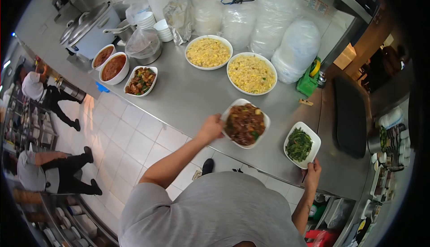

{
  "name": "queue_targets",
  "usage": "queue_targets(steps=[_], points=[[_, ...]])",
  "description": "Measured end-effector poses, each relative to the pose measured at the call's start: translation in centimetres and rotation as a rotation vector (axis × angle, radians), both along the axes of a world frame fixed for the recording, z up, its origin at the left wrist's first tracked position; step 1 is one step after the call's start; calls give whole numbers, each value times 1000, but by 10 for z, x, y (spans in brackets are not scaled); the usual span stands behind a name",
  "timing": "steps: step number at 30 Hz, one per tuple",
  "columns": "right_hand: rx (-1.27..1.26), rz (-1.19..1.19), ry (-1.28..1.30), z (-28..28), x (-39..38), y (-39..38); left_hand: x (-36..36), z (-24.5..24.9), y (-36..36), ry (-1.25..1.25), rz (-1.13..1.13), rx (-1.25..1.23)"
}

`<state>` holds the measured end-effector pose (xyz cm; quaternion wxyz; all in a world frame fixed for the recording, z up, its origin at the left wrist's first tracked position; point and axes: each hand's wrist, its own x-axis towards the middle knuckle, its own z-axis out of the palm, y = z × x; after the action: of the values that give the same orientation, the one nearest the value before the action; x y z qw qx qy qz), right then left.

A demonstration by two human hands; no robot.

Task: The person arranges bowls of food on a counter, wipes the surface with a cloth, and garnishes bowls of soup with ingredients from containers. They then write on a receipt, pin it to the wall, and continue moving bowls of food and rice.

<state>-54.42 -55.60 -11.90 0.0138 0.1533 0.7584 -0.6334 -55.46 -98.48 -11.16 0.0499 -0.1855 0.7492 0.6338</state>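
Observation:
My left hand (212,128) is closed on the rim of a white square bowl of dark braised meat (245,125), which overlaps the steel counter's front edge in this view. At the right, my right hand (312,175) grips the near corner of a white square dish of cooked greens (299,145). Beyond the meat bowl stand two round white bowls of yellow fried rice (252,73) (208,52). Farther left sits a square bowl of stir-fried meat (141,81), beside two bowls of red sauce (114,69) (103,56).
Plastic-wrapped container stacks (293,50) line the wall behind the rice. A green tape dispenser (309,79) stands right of them, near a black tray (349,117). Large lidded pots (92,27) occupy the far left. Two people (58,173) (42,90) are on the tiled floor at left.

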Motion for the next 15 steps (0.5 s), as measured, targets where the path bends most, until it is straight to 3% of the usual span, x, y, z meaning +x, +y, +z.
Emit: queue_targets(steps=[7, 10, 13, 15], points=[[-22, -143, 8, -1, 17, 56, -52, 12, 100, -38, -307, -41], [-48, -233, 27, 5, 19, 57, -58, 7, 102, 34, -420, 170], [-115, -274, 49, 0, 16, 68, -42, 2, 36, 202, -332, 62], [-196, -341, 87, 8, 17, 56, -16, 6, -46, 200, -47, -66]])
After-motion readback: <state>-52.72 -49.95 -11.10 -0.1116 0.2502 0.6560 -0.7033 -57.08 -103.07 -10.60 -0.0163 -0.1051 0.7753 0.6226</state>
